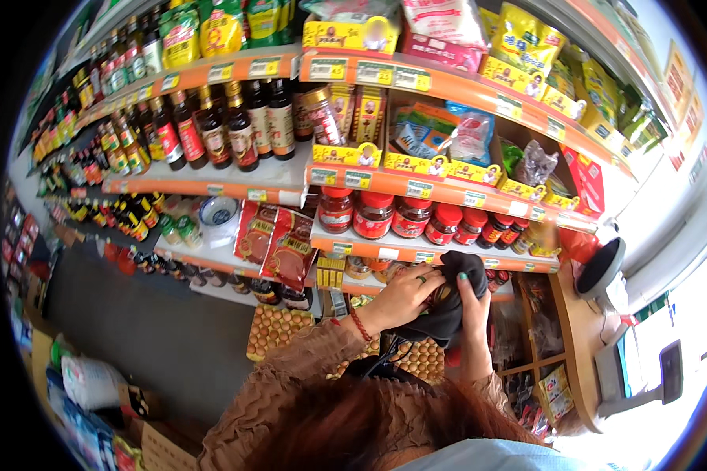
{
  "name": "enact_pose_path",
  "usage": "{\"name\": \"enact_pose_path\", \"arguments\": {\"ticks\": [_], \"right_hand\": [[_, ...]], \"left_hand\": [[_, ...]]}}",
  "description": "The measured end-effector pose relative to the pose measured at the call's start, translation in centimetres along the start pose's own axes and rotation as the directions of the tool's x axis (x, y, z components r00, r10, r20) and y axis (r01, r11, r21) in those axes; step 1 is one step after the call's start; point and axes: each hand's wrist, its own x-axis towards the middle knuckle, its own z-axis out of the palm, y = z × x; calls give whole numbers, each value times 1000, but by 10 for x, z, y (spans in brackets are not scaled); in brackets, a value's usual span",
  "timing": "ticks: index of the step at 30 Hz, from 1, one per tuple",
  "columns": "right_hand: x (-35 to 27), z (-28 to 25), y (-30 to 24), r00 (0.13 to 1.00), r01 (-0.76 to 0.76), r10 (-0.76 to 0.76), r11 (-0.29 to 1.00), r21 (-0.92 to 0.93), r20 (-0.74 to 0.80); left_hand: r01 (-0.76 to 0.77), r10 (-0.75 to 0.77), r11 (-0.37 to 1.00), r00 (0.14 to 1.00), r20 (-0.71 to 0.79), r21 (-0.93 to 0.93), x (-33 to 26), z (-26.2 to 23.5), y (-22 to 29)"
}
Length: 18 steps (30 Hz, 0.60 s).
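Observation:
In front of the shelves, both my hands are on a soft black cloth item point(436, 326), bunched up; I cannot tell whether it is a bag or a garment. My left hand point(401, 298), with a ring and a red beaded bracelet, lies over its near left side, fingers bent into the folds and their tips hidden. On the other side my right hand point(474, 318) grips it, thumb lying along the front. Dark cords point(381, 363) show just below the cloth. Egg trays point(279, 330) sit low beneath my hands.
Red-lidded jars point(373, 216) line the shelf just beyond my hands, with red packets point(291, 247) to their left. Sauce bottles point(239, 129) stand higher up. At right is a wooden counter point(577, 337) with a screen point(672, 373). Cartons and bags point(94, 381) lie on the floor at left.

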Motion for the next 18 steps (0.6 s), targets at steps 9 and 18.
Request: {"name": "enact_pose_path", "arguments": {"ticks": [9, 18], "right_hand": [[-31, -21, 42, 943, -319, 182, 734, 599, 279], [-33, -19, 47, 980, 77, -127, 953, 292, 157]], "left_hand": [[127, -630, 421, 753, -189, -898, -9, 1, 21], [469, -601, 736, 784, -154, -488, -20, -33, 48]]}}
